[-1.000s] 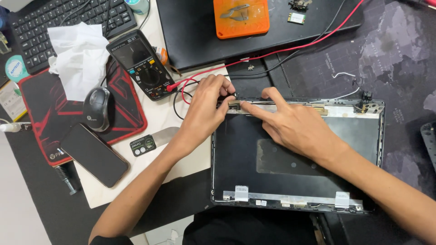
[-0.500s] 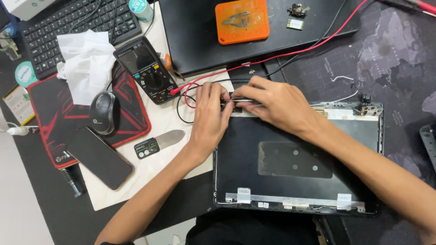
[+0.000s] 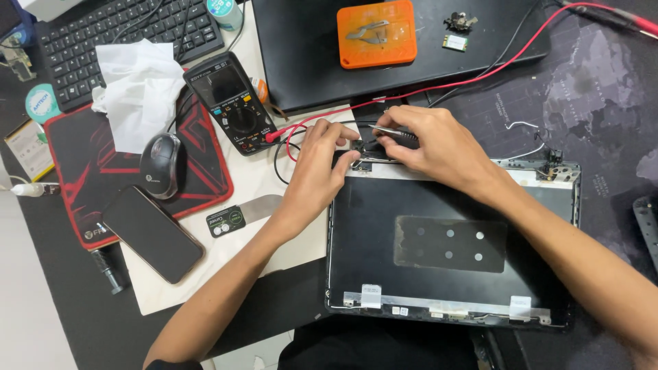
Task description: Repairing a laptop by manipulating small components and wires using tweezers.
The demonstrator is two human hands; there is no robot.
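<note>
A black laptop lid shell lies inside-up on the dark mat in front of me. My left hand rests at the shell's top left corner, its fingertips pinching the hinge area there. Over the same corner, my right hand grips thin metal tweezers, tips pointing left toward the hinge. A red lead and a black lead run under both hands to the multimeter just to the left.
A closed black laptop at the back carries an orange tray and small parts. To the left are a keyboard, crumpled tissue, a mouse on a red-edged pad, a phone and a metal pry tool.
My right hand has shifted left from the lid's top edge to the top left corner and now holds tweezers there. The left hand stays at that corner.
</note>
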